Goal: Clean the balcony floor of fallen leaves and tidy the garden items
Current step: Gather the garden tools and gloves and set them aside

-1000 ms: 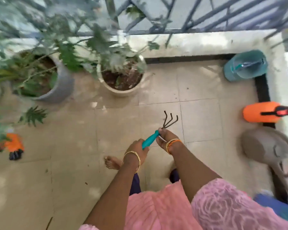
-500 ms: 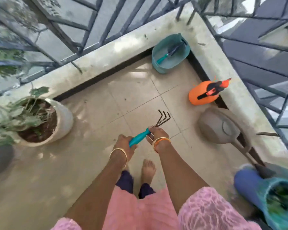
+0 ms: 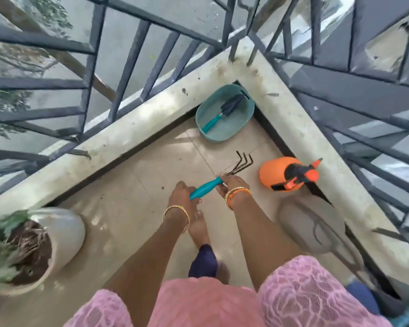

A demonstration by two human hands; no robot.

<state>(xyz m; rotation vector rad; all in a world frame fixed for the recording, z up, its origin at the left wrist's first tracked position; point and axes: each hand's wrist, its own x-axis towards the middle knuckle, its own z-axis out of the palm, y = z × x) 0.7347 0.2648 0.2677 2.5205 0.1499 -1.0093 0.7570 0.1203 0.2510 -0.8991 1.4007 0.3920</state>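
Observation:
I hold a small hand rake (image 3: 208, 185) with a teal handle and three bent dark prongs above the tiled floor. My left hand (image 3: 181, 197) grips the rear end of the handle. My right hand (image 3: 233, 185) pinches the handle's front end, just behind the prongs. Ahead in the corner sits a teal plastic tub (image 3: 224, 131) with a teal-handled trowel (image 3: 222, 113) lying inside it. An orange spray bottle (image 3: 276, 172) lies on its side to the right of the rake.
A grey watering can (image 3: 300, 223) lies at the right by the low concrete ledge (image 3: 137, 128). A white pot with a plant (image 3: 64, 234) stands at the left. Dark metal railings (image 3: 128, 74) enclose the corner. My bare foot (image 3: 198, 228) is on the tiles.
I have walked toward the corner and turned right; the tub, the sprayer and the watering can are closer. Both hands keep the same hold on the rake.

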